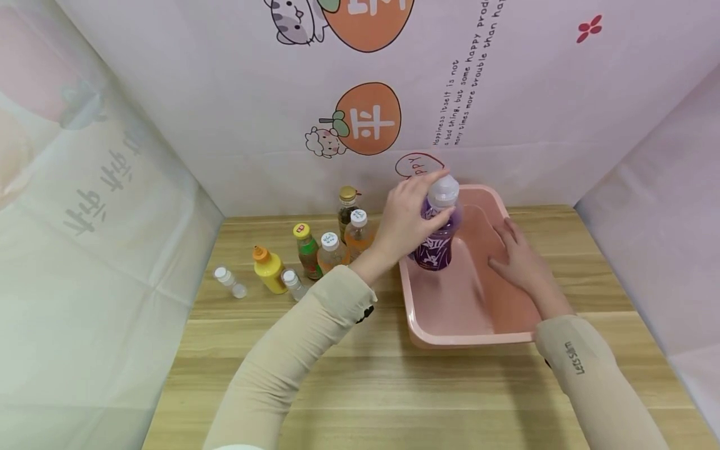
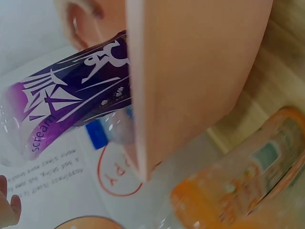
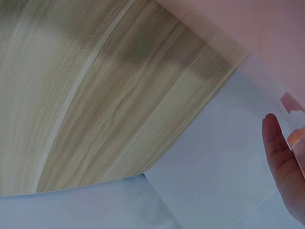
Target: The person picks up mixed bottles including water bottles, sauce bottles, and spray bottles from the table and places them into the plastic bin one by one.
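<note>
- The purple bottle [image 1: 435,250] stood under the left hand [image 1: 407,215], which held it near its white cap, thumb on one side and fingers on the other; whether its base touched the floor below could not be told.
- A blue-capped bottle [image 2: 119,126] showed close beside it, below the left hand, so keeping the purple one upright and lowering it slowly would probably have avoided a knock.
- The pink basin [image 1: 478,340] spanned the space between both hands, with bare floor toward the right hand [image 1: 520,265].
- That hand lay at the basin's right side, fingers spread; how hard it pressed was unclear, but light steadying there seemed wise.
- On the table [image 1: 349,381], left of the left hand, stood two orange-drink bottles [image 1: 333,256], with a yellow squeeze bottle [image 1: 270,273] farther out; the left forearm was best kept clear of them.
</note>
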A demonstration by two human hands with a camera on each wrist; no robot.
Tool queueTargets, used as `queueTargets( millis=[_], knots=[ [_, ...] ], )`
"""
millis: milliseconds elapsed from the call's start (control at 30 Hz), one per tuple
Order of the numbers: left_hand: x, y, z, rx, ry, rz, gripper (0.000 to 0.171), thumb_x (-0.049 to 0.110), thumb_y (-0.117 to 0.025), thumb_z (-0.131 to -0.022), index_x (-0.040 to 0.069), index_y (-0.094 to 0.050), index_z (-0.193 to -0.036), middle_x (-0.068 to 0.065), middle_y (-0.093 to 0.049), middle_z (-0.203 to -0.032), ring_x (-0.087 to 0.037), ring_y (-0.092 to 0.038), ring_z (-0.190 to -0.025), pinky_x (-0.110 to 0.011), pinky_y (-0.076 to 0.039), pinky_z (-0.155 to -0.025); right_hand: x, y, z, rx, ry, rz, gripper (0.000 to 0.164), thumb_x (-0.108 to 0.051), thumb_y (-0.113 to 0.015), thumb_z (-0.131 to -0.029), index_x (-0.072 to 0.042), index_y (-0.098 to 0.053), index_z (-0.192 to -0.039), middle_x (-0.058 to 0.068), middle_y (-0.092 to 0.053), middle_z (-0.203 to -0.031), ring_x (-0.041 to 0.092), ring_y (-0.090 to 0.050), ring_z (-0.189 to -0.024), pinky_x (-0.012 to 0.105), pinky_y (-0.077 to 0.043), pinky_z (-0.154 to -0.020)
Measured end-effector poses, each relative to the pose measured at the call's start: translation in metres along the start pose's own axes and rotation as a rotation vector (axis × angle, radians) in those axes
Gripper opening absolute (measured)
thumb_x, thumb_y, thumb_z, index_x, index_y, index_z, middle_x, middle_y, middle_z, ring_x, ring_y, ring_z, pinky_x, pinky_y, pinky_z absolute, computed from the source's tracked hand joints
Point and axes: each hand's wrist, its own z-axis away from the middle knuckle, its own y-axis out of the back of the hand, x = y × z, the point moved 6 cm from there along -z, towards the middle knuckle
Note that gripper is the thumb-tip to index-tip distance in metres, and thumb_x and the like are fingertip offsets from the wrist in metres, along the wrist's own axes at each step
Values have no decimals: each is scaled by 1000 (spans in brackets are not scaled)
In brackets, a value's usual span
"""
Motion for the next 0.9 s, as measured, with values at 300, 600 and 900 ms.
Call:
queueTargets(
  millis=[300, 600, 900],
  knots=[
    [-7, -27, 16, -89, 43, -33, 58, 31, -68, -87, 17, -47, -139, -4, -57, -135, -19, -53, -124, -35, -34, -112, -1, 1, -1, -9, -13, 5, 73, -22, -59, -88, 0, -23, -148, 29, -10, -155, 61, -32, -126, 71, -39, -90],
    [-18, -42, 26, -145, 98, -48, 57, 29, -68, -88, 18, -47, -139, -3, -57, -134, -18, -52, -124, -35, -37, -110, -1, 1, -1, -22, -23, 8, 75, -23, -59, -89, 0, -21, -149, 28, -9, -155, 61, -33, -125, 71, -38, -91],
    [-32, -49, 33, -146, 162, -59, 55, 29, -69, -87, 20, -48, -137, -3, -58, -133, -19, -51, -125, -34, -39, -108, -1, 1, -2, -33, -29, 6, 76, -23, -59, -89, 0, -19, -150, 27, -8, -156, 60, -31, -128, 71, -38, -92]
  ],
)
